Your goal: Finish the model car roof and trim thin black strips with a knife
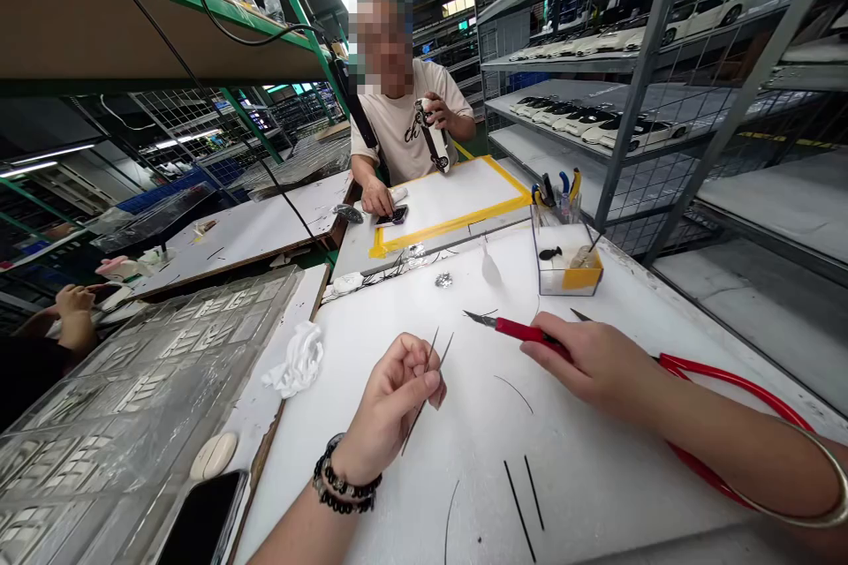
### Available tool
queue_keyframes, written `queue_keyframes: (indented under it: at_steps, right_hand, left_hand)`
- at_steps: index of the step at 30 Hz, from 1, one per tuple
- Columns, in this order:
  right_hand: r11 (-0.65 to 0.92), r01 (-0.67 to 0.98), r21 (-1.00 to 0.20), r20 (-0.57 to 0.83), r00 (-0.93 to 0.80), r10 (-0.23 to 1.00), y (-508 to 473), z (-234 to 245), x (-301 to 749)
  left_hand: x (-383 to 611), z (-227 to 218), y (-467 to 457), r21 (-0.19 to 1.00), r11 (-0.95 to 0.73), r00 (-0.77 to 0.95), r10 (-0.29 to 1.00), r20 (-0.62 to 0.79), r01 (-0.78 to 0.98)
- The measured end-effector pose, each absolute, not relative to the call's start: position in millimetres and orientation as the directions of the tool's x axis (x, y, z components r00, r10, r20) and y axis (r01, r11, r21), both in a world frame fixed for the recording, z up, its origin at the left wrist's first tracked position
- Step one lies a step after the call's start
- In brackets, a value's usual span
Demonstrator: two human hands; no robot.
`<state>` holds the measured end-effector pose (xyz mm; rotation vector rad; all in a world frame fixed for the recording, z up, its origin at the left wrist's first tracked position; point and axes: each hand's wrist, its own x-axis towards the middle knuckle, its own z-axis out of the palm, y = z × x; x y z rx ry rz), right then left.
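My right hand (583,357) is closed around a craft knife (520,329) with a red handle, its blade pointing left above the white tabletop (371,309). My left hand (397,393) pinches thin dark strips (432,351); their two ends stick up past the fingers and one end shows below. Two straight black strips (518,508) lie on the tabletop in front of me. A thin curved strand (515,393) rests between my hands. Beneath my right forearm is a tool with red looped handles (742,380), partly hidden.
A clear box (570,260) with tools stands at the back right. On the left are crumpled white tissue (298,360), a phone (202,523) and plastic trays (125,388). Across the table a person (407,115) holds a model car (434,137). Shelves (563,66) carry more model cars.
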<state>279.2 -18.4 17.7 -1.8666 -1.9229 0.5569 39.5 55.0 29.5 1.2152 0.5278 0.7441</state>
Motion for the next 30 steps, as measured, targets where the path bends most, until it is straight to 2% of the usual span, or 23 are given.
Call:
queue_keyframes:
  at_steps: [2, 5, 9, 12, 16, 20, 26, 30]
  right_hand:
    - [0.108, 0.803, -0.586, 0.059, -0.091, 0.994, -20.1, 19.3, 277.7]
    - [0.191, 0.81, -0.555, 0.091, -0.17, 0.981, -20.4, 18.6, 274.8]
    - [0.111, 0.878, -0.466, 0.039, -0.106, 0.994, -16.9, 13.9, 275.3]
    - [0.049, 0.885, -0.462, 0.015, -0.048, 0.999, -15.9, 13.5, 277.3]
    - [0.104, 0.875, -0.473, 0.021, -0.107, 0.994, -18.5, 16.0, 275.7]
    - [0.103, 0.894, -0.437, -0.011, -0.119, 0.993, -18.4, 15.9, 273.9]
    - [-0.003, 0.9, -0.437, -0.056, -0.024, 0.998, -15.6, 17.2, 276.4]
    - [0.058, 0.88, -0.471, -0.023, -0.078, 0.997, -18.5, 19.1, 273.7]
  left_hand:
    - [40.3, 29.1, 55.7, 0.96, 0.176, 0.637, 0.771, 0.003, -0.218]
    - [41.3, 29.5, 55.5, 0.967, 0.177, 0.621, 0.784, -0.028, -0.18]
    - [41.6, 30.7, 52.2, 0.986, 0.111, 0.608, 0.794, -0.013, -0.124]
    - [41.4, 29.7, 49.7, 0.998, 0.001, 0.567, 0.823, 0.038, -0.068]
    - [41.0, 25.6, 49.1, 0.988, -0.154, 0.52, 0.845, 0.123, 0.017]
    - [39.7, 23.5, 48.9, 0.97, -0.219, 0.528, 0.839, 0.133, 0.103]
    - [34.8, 22.5, 47.3, 0.884, -0.408, 0.555, 0.801, 0.226, 0.228]
    - [32.9, 20.1, 48.7, 0.823, -0.492, 0.563, 0.78, 0.271, 0.285]
